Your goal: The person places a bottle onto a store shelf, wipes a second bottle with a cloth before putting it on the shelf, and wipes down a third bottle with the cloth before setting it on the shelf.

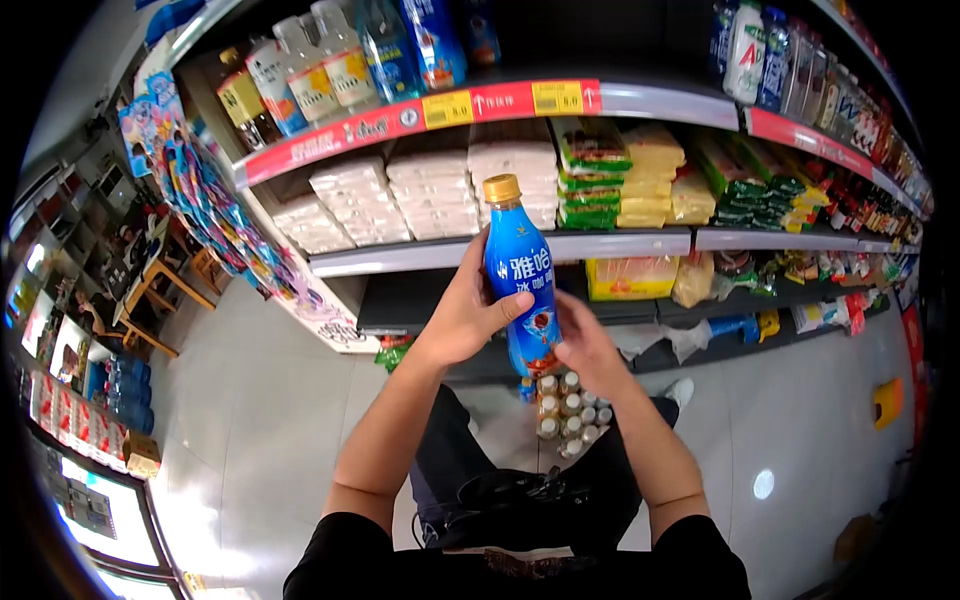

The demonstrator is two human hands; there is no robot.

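Observation:
A blue plastic coffee bottle with a gold cap stands nearly upright in front of me, its label facing the camera. My left hand is wrapped around its left side, thumb across the label. Low on the right side, my right hand presses against the bottle; its fingers are partly hidden and a little blurred. Below, between my legs, several capped bottles stand packed together on the floor, seen from above. The upper shelf holds a similar blue bottle at the end of a row of drinks.
Tissue packs and green and yellow packets fill the middle shelf. A yellow box sits on the lower shelf. Hanging colourful packets cover the shelf's left end. A wooden table and water jugs stand at left.

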